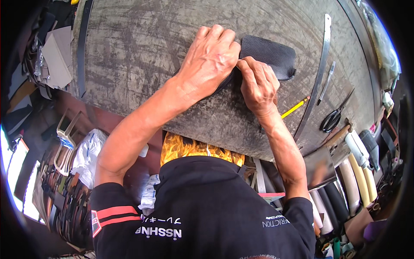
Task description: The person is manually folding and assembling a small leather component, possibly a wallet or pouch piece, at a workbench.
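Note:
A black grained leather piece [269, 54] lies on the scuffed grey work board [138, 56]. My left hand [209, 58] is closed at its left side, fingers curled down on it, over more dark material that runs down and left beneath the hand and is partly hidden. My right hand [258, 82] is closed just right of the left, pinching the leather's lower left edge; the fingertips are mostly hidden. A yellow slim tool [293, 108] lies just right of my right forearm.
A metal ruler [321, 64], a pen [327, 80], black scissors [332, 118] and a hammer [340, 134] lie at the right. Grey sheets [56, 56] are stacked left. Material rolls [358, 181], a chair [69, 138] and white plastic [88, 155] surround the board's near side.

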The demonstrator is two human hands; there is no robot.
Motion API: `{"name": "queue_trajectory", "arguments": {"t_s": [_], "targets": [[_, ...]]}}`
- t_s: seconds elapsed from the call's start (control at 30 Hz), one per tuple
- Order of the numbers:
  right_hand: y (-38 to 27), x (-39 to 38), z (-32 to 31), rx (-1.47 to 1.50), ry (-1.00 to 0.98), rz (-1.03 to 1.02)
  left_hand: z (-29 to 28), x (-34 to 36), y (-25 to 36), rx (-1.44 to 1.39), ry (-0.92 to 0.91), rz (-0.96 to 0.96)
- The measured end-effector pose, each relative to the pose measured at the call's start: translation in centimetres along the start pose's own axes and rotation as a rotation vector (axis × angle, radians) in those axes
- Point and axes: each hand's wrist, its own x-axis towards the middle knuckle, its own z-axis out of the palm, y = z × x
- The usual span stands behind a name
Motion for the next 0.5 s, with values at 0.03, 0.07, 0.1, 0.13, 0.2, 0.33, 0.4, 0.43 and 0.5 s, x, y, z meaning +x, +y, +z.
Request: {"name": "queue_trajectory", "arguments": {"t_s": [0.03,0.07,0.1,0.13,0.2,0.33,0.4,0.43,0.5], "targets": [[-0.02,0.03,-0.04,0.007,0.007,-0.002,-0.10,0.17,-0.02,0.005,-0.006,0.028],[-0.02,0.01,-0.03,0.007,0.008,-0.001,0.00,0.22,-0.14,0.015,-0.020,0.034],[-0.01,-0.02,-0.01,0.007,0.008,-0.001,0.16,0.20,-0.30,0.025,-0.033,0.039],[0.00,-0.02,0.00,0.008,0.008,0.000,0.22,0.17,-0.34,0.036,-0.046,0.044],[-0.07,0.02,0.00,0.002,0.018,0.007,0.33,0.25,-0.27,0.049,-0.048,0.046],[0.00,-0.05,0.15,0.010,0.023,0.017,0.40,0.32,-0.13,0.082,-0.084,0.038],[-0.02,-0.08,0.19,0.007,0.031,0.021,0.23,0.45,-0.01,0.076,-0.094,0.037],[-0.05,-0.09,0.19,0.005,0.035,0.024,0.17,0.49,0.04,0.073,-0.099,0.037],[-0.06,-0.05,0.11,-0.012,0.036,0.005,0.46,0.51,0.33,0.105,-0.086,0.016]]}}
